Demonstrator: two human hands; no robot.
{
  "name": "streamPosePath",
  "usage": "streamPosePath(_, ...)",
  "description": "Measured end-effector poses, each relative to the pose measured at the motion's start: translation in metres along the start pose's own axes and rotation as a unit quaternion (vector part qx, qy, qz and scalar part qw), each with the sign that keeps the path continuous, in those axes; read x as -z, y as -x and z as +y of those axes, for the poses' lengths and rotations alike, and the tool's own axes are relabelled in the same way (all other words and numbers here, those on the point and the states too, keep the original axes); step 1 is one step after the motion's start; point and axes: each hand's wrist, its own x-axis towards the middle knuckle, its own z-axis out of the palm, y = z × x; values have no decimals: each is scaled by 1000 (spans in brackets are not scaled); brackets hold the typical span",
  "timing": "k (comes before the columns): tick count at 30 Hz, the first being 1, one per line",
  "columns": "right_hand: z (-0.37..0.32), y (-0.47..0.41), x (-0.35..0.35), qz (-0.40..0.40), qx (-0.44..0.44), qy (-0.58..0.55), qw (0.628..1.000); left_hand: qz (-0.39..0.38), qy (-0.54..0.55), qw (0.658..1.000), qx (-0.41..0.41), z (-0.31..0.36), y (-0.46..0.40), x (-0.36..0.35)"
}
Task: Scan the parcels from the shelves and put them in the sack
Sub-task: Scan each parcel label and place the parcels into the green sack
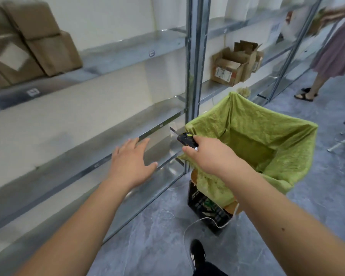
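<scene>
Parcels [30, 42] are sitting on the upper shelf [112, 54], far from your hands. Your left hand [130, 164] is spreading open near the lower shelf edge; your right hand [207, 156] is gripping the scanner [184, 140] over the green sack [253, 136].

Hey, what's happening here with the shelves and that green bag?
A person stands at metal shelving beside an open green sack. The right hand grips a small black scanner at the sack's near edge; the left hand is open and holds nothing, reaching toward a lower shelf. Brown parcels sit on an upper shelf at the left, opened cardboard boxes further right. Another person stands at the far end.
</scene>
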Motion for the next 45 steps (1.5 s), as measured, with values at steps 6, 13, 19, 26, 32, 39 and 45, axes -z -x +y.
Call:
streamPosePath(6,-83,-28,11,18,111,42,993,73,5,996,55,-53,2,63)
streamPosePath(13,-157,-81,44,24,233,77,969,159,-2,980,122,-102,-14,114)
streamPosePath(19,-206,-137,78,42,316,80,944,206,-10,965,159,-120,-47,151)
streamPosePath(26,-248,-196,110,62,386,74,918,290,-29,941,174,-124,-92,199)
streamPosePath(32,-274,-231,134,82,419,55,902,372,-71,910,168,-125,-118,236)
streamPosePath(39,-302,-259,150,96,421,57,900,357,-43,911,202,-134,-152,265)
streamPosePath(45,-323,-275,159,102,418,48,901,363,63,898,241,-149,-171,278)
